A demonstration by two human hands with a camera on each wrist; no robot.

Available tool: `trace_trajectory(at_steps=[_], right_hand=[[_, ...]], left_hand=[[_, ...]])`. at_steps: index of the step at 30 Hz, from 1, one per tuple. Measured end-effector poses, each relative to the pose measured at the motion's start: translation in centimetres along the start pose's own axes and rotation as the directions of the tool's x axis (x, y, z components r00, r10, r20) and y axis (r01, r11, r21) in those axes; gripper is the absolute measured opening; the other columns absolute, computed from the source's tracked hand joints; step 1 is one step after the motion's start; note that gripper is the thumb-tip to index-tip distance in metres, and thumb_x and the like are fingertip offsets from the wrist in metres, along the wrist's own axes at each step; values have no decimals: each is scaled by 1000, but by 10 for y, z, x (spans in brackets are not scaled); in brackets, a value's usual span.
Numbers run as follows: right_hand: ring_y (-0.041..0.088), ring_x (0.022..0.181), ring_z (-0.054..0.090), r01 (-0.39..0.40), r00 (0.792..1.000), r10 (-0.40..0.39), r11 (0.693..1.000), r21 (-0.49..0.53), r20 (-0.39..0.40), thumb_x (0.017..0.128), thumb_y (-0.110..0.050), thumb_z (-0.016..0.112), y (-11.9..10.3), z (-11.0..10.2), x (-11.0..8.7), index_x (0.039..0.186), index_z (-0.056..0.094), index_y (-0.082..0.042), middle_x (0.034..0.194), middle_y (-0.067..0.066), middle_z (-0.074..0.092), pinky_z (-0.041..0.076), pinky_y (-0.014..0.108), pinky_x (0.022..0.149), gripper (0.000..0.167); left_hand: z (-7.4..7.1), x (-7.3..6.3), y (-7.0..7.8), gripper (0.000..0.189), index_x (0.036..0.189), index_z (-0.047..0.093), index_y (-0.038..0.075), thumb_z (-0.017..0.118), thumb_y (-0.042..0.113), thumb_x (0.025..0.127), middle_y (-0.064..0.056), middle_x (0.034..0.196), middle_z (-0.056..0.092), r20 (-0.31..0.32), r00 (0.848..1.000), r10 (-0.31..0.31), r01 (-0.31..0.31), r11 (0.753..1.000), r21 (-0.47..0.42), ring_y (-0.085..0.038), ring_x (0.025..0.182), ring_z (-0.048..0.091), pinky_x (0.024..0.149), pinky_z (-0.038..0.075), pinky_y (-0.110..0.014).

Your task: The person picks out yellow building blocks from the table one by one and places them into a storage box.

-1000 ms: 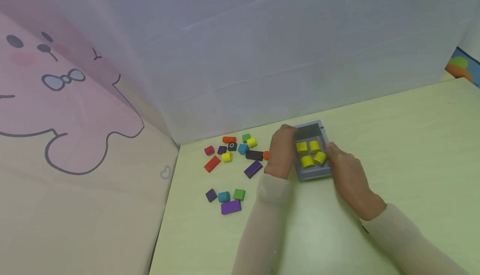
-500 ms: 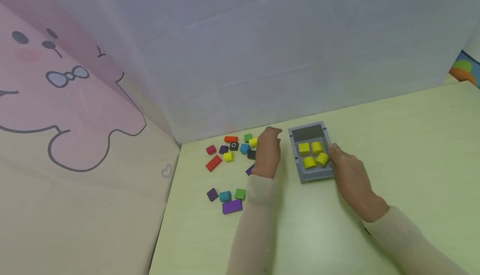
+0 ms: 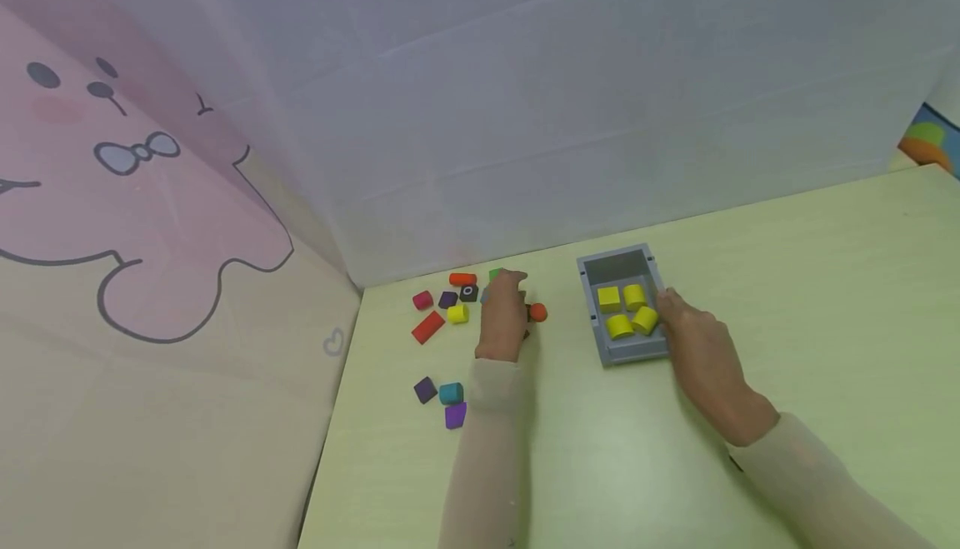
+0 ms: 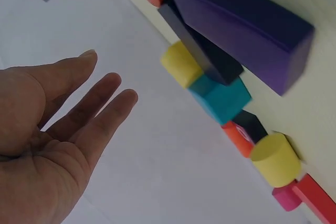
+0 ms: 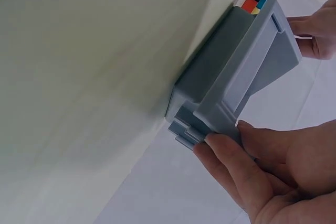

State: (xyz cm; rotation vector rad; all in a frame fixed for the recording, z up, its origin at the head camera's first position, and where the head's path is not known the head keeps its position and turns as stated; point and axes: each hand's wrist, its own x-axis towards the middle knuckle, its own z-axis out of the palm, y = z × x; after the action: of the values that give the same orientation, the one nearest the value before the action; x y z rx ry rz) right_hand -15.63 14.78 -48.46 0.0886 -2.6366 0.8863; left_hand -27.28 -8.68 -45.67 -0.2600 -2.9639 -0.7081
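Note:
Over the right part of the scattered toy blocks is my left hand, hiding some of them. In the left wrist view its thumb and fingers stand apart with nothing between them; nearby lie a yellow cylinder, a teal block, a long black block and a long purple block. My right hand holds the right side of a grey plastic box, thumb and fingers pinching its edge in the right wrist view. Inside the box lie several yellow blocks.
Left of my left hand lie a red block, a yellow cylinder and an orange-red cylinder. Nearer me are a purple cube and a blue cylinder. A pale wall borders the table's back edge.
My left hand has let go of the box's left side and moved left over the blocks. My right hand keeps its hold; the box and its yellow blocks stay put.

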Motion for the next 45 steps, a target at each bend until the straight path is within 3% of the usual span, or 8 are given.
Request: trace_trajectory(at_steps=[4,12,20,29,37,45], right_hand=[[59,104,67,1,1000,-1,1000,0,-2,88,16,72,0,0,0,130,63,18,133,38,61,59,64,80,43],[59,107,66,-4,1000,4,1000,3,1,88,16,72,0,0,-1,131,62,18,133,38,60,59,64,81,44],[58,105,67,4,1000,-4,1000,1,-8,87,17,72,0,0,0,130,63,18,132,38,61,59,63,79,44],[58,106,67,-4,1000,4,1000,9,4,88,16,72,0,1,0,130,63,18,133,38,60,60,63,79,43],[58,110,66,-4,1000,4,1000,-3,6,89,16,71,0,1,0,131,62,18,133,38,60,59,63,83,44],[58,108,66,7,1000,-7,1000,-5,-14,88,16,71,-1,0,0,132,61,19,131,39,60,58,64,82,44]], left_hand=[[-1,1,-12,29,127,74,-1,66,-5,100,-17,124,73,-23,1000,-18,19,999,35,-34,120,69,105,56,-41],[-8,4,-28,29,129,73,-2,62,-6,102,-18,125,72,4,992,-128,128,992,18,-36,120,69,105,56,-44],[-12,5,-48,26,121,77,-1,61,-7,101,-18,120,75,-7,989,-148,148,989,6,-38,115,69,103,57,-50],[-16,2,-68,34,131,72,-1,66,-8,98,-20,128,71,-37,977,-208,208,978,12,-38,123,65,109,53,-47],[-16,-1,-79,36,135,68,-2,64,-7,100,-21,130,69,-39,963,-267,268,963,40,-37,124,64,110,52,-45],[-20,-2,-81,36,134,69,-2,58,-10,101,-21,132,68,-29,951,-308,308,951,13,-37,127,63,110,52,-46]])
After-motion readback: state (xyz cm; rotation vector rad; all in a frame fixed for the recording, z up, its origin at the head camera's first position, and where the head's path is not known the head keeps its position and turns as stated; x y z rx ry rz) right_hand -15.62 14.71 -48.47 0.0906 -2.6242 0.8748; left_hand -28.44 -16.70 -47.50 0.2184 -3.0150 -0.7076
